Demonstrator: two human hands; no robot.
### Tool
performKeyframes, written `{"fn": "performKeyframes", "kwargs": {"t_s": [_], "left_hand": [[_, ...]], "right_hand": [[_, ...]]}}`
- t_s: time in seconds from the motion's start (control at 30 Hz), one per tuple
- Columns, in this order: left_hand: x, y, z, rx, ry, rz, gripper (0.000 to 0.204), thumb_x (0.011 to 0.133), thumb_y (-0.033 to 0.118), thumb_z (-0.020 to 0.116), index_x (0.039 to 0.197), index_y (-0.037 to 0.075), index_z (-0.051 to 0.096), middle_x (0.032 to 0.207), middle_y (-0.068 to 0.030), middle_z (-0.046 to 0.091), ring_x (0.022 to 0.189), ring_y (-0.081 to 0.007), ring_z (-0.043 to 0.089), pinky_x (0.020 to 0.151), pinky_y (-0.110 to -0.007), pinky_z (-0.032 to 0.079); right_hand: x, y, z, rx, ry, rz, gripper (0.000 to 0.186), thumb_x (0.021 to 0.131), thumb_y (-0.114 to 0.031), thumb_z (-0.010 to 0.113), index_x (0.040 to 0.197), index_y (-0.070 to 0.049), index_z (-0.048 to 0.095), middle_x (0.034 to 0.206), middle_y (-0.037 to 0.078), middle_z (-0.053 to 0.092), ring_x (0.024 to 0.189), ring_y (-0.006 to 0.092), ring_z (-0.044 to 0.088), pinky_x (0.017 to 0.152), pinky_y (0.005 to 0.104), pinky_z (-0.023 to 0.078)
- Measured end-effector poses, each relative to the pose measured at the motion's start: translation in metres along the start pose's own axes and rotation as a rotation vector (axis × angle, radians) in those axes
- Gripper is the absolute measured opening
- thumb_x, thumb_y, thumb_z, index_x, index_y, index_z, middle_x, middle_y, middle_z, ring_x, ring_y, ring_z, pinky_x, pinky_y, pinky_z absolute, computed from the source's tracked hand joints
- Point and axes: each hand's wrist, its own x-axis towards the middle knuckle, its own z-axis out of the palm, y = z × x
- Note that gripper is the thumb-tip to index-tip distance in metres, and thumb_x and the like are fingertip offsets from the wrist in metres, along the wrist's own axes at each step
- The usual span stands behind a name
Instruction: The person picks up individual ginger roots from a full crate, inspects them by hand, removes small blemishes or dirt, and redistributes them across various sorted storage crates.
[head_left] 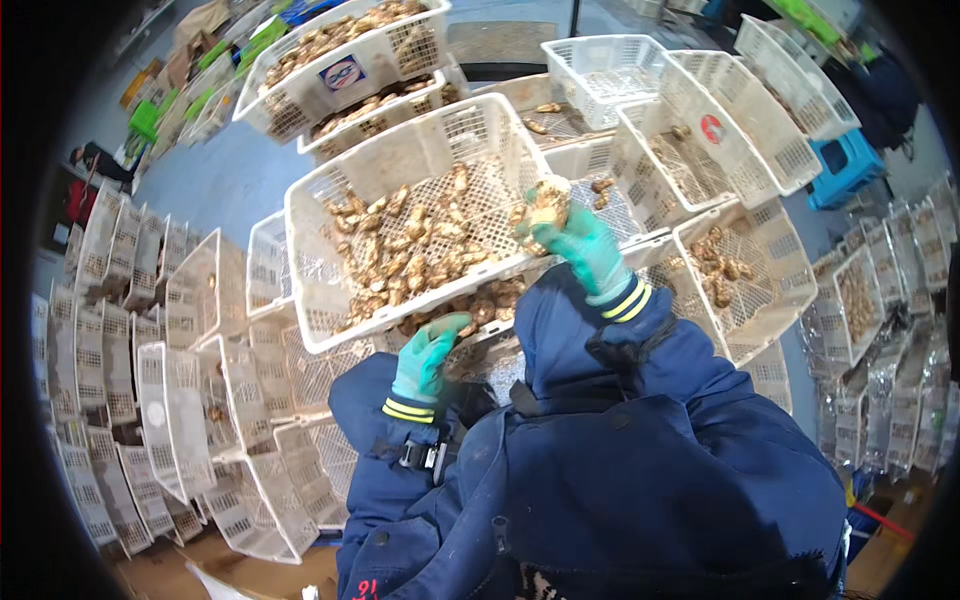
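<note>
A large pale, knobbly mushroom [549, 203] is gripped in my right hand [583, 248], which wears a green glove and is held over the right end of a white plastic crate [417, 155]. Many smaller brown mushrooms [405, 250] lie loose on that crate's mesh bottom, mostly toward its left and near side. Just outside the crate's near rim is my left hand [425, 355], also gloved in green, its fingers closed together beside more mushrooms [490, 303] in a lower crate. Whatever those fingers hold, if anything, is hidden.
Stacked crates of mushrooms [350, 75] rise behind the central crate. On the right are other crates [610, 75], one with mushrooms [720, 265], and a blue stool [843, 168]. Nested white crates [180, 420] crowd the left. A person [100, 162] is at the far left.
</note>
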Motion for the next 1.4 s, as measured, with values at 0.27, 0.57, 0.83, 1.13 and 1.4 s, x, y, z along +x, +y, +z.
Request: {"fn": "performKeyframes", "kwargs": {"t_s": [0.27,0.57,0.83,1.13,1.4], "left_hand": [[0.010,-0.014,0.002,0.137,0.020,-0.068,0.042,0.098,0.027,0.036,0.106,-0.005,0.062,0.103,-0.0128,0.066,0.091,-0.0174,0.063,0.083,-0.027,0.048],[0.018,-0.022,0.000,0.103,-0.016,-0.096,0.040,0.096,0.028,0.043,0.109,-0.006,0.058,0.106,-0.0180,0.063,0.100,-0.0272,0.060,0.089,-0.037,0.048],[0.019,-0.020,0.000,-0.117,0.017,-0.228,0.041,0.096,0.030,0.041,0.107,-0.006,0.059,0.106,-0.0184,0.063,0.103,-0.0285,0.059,0.092,-0.040,0.046],[0.018,-0.017,0.003,-0.080,-0.001,-0.189,0.045,0.098,0.031,0.037,0.109,-0.008,0.058,0.107,-0.0172,0.062,0.101,-0.0242,0.060,0.092,-0.034,0.046],[0.018,-0.030,-0.005,-0.130,0.037,-0.225,0.039,0.096,0.028,0.042,0.110,-0.007,0.056,0.107,-0.0199,0.062,0.104,-0.0315,0.058,0.094,-0.043,0.045]], "right_hand": [[-0.023,0.021,-0.122,0.110,0.368,0.232,0.030,0.084,-0.016,0.065,0.107,0.002,0.056,0.089,0.006,0.063,0.075,0.0135,0.063,0.063,0.0233,0.052],[-0.034,0.014,-0.145,0.382,0.137,0.130,0.047,0.091,-0.017,0.053,0.132,0.003,0.039,0.111,0.015,0.059,0.099,0.0221,0.059,0.089,0.0322,0.048],[-0.037,0.020,-0.146,0.231,0.227,0.208,0.030,0.088,-0.011,0.058,0.113,0.004,0.053,0.100,0.008,0.061,0.087,0.0154,0.062,0.077,0.0274,0.050],[-0.054,0.075,-0.157,0.143,0.334,0.368,0.033,0.083,-0.019,0.064,0.110,-0.002,0.058,0.092,0.003,0.064,0.078,0.0110,0.060,0.067,0.0247,0.047],[-0.070,0.113,-0.192,0.245,0.435,0.437,0.033,0.082,-0.017,0.066,0.109,0.001,0.058,0.095,0.009,0.062,0.085,0.0171,0.061,0.073,0.0283,0.050]]}}
